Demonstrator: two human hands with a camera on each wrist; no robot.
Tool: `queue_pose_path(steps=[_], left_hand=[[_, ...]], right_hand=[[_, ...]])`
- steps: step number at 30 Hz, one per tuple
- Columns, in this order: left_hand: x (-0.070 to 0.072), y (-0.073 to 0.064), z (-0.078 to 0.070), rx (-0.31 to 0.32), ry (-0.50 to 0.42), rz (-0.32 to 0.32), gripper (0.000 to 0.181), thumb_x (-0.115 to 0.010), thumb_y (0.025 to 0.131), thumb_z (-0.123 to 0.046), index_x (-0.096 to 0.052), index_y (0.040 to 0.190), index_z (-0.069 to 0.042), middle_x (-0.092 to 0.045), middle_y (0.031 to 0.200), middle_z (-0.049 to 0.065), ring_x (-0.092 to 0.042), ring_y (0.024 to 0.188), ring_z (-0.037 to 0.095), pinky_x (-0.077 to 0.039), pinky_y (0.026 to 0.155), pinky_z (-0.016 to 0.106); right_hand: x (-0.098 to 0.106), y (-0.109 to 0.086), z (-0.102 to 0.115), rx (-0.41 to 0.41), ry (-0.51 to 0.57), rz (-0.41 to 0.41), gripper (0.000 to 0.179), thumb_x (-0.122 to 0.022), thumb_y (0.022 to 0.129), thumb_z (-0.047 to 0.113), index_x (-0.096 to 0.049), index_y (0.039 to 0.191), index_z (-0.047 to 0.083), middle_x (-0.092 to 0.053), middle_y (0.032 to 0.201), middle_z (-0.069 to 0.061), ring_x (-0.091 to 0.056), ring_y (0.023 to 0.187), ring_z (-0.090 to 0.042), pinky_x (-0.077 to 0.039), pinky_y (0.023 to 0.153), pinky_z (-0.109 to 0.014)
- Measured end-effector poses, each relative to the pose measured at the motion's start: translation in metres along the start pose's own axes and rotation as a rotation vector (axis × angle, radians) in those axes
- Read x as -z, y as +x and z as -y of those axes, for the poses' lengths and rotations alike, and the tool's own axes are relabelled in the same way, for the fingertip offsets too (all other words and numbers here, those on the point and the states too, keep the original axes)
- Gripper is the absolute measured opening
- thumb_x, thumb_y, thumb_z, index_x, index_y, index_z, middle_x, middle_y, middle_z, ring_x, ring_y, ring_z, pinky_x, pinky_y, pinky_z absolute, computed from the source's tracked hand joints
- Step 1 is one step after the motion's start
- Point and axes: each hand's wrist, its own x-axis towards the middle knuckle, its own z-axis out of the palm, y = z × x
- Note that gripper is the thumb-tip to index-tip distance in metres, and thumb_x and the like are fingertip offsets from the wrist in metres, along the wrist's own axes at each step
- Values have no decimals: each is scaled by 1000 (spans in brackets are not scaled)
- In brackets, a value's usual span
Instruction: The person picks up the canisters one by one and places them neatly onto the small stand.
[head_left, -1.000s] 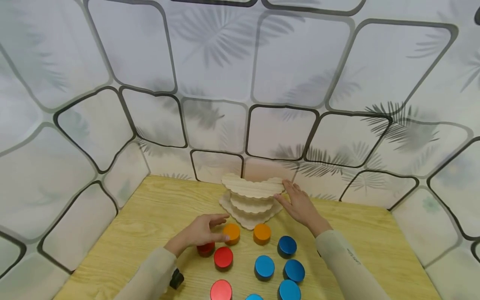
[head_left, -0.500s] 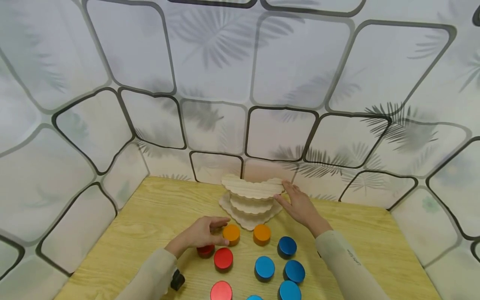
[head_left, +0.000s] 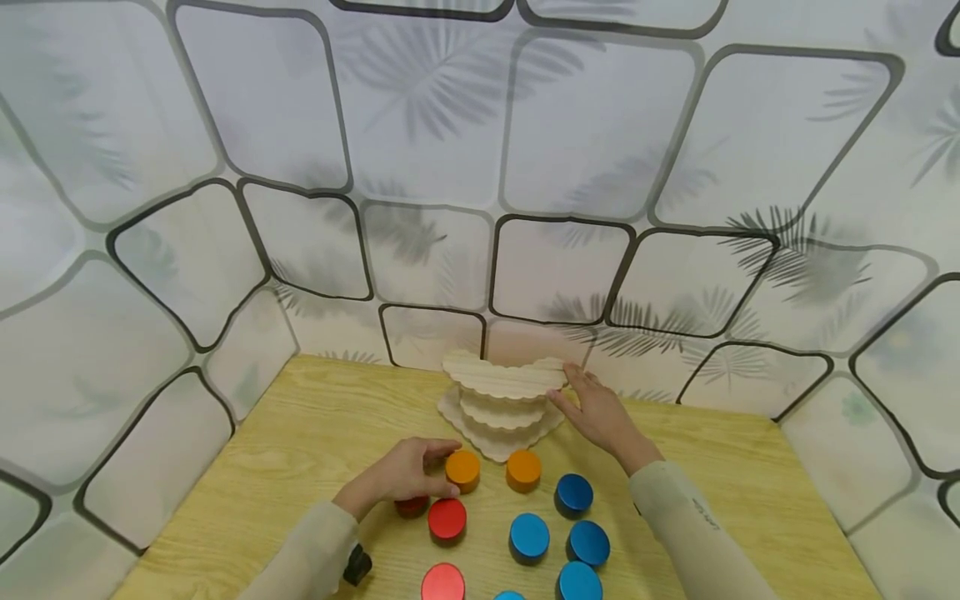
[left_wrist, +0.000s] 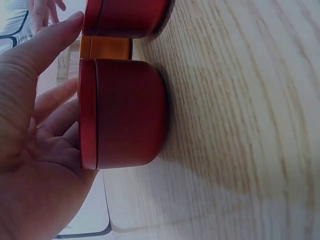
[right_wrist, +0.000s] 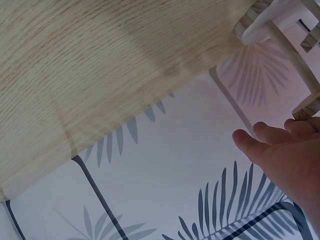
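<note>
A pale wooden tiered stand [head_left: 504, 379] with scalloped edges stands by the back wall. At the right end of its top tier, my right hand [head_left: 600, 414] holds the edge, thumb in front and fingers behind. In the right wrist view, fingertips [right_wrist: 257, 135] meet the wooden tier [right_wrist: 307, 107]; the thumb is hidden. My left hand [head_left: 405, 475] reaches over a dark red tin [head_left: 412, 506], its thumb and fingers spread around an orange tin [head_left: 462, 472]. Below the left palm, the left wrist view has a red tin [left_wrist: 130, 114] close up, with an orange tin [left_wrist: 110, 48] behind.
A second orange tin [head_left: 523, 471] stands before the stand. Red tins [head_left: 447, 522] are near my left hand, and several blue tins [head_left: 528, 537] are right of centre. Patterned walls [head_left: 562, 267] enclose the wooden table [head_left: 315, 417] at the back and sides.
My left thumb has moved toward the near side of the orange tin, widening the spread of that hand around it. The right hand stays at the stand; the tins keep their places.
</note>
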Motion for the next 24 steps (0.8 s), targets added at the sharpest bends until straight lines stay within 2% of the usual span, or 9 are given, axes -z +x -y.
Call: queue_pose_path(steps=[12, 24], left_hand=[[-4, 0, -3, 9, 57, -28, 71, -87, 90, -29, -58, 148, 0, -64, 146, 19, -62, 135, 36, -48, 114, 55], [-9, 4, -1, 20, 108, -62, 68, -89, 87, -33, -64, 143, -3, -69, 141, 14, -64, 133, 33, -49, 113, 55]], right_hand=[[2, -1, 2, -19, 12, 16, 80, -46, 110, 55, -24, 167, 4, -27, 172, -23, -30, 154, -53, -28, 123, -69], [2, -1, 3, -34, 12, 27, 81, -45, 110, 57, -24, 168, 5, -26, 172, -23, -33, 153, -52, -30, 122, -69]])
